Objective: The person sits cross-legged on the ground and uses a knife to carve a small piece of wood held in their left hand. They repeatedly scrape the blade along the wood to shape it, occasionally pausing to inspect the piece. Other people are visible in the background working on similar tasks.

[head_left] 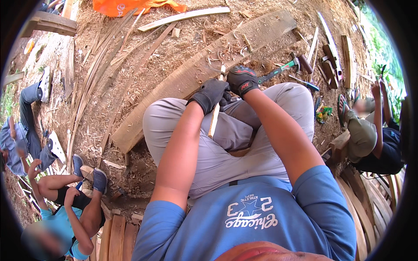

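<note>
Both my hands wear black work gloves and meet above my crossed legs. My left hand point(210, 95) is closed around a slim, pale wooden stick point(214, 119), which slants from my lap up past my fingers. Right beside it, my right hand point(242, 80) is closed near the stick's upper end. A thin dark blade point(212, 69) juts leftward from there across the stick; its handle is hidden in the glove. Beneath and beyond my hands lies a long, wide, slightly curved wooden board point(165, 95), with curled shavings on its far part.
Right of my hands lie a green-handled hammer point(278, 70), a blue-handled tool point(306, 83) and wooden hand planes point(331, 65). Long wood strips point(89, 85) cover the shaving-strewn ground at left. Other people sit at the left, lower left and right point(370, 135). An orange bag point(130, 6) lies at the far edge.
</note>
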A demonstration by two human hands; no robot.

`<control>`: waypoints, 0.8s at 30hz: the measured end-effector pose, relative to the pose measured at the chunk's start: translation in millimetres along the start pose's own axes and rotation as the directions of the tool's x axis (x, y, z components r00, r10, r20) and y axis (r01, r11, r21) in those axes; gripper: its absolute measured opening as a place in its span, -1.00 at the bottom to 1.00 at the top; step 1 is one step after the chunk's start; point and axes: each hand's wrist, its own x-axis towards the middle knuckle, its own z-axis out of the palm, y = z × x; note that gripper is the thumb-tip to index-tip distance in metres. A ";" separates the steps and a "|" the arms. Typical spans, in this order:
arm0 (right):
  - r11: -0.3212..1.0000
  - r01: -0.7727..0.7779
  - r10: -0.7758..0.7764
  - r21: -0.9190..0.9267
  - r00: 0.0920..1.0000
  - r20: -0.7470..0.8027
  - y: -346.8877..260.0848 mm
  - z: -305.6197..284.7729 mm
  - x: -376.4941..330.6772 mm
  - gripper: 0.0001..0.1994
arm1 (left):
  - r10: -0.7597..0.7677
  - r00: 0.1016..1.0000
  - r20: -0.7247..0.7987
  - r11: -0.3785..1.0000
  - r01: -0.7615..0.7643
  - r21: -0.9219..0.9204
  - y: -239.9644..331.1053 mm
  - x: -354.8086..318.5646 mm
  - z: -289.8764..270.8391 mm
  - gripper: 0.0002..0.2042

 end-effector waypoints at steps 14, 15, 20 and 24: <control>0.965 -0.240 0.242 0.105 0.970 -0.002 -0.6 21.4 19.8 -0.74 | 0.050 0.991 -0.124 0.984 -0.028 0.176 2.6 4.9 14.4 -0.78; 0.968 -0.234 0.236 0.086 0.972 -0.006 -0.1 19.9 24.2 -0.73 | 0.067 0.988 -0.142 0.975 -0.035 0.219 6.0 0.9 14.1 -0.78; 0.976 -0.208 0.204 0.057 0.977 0.066 5.2 14.0 22.2 -0.71 | -0.004 0.998 -0.066 0.995 0.011 0.100 4.5 6.3 5.6 -0.78; 0.997 -0.080 0.077 0.015 0.983 0.166 -0.6 -14.5 9.2 -0.69 | -0.001 0.997 -0.083 0.976 0.019 0.216 13.3 -0.8 3.9 -0.73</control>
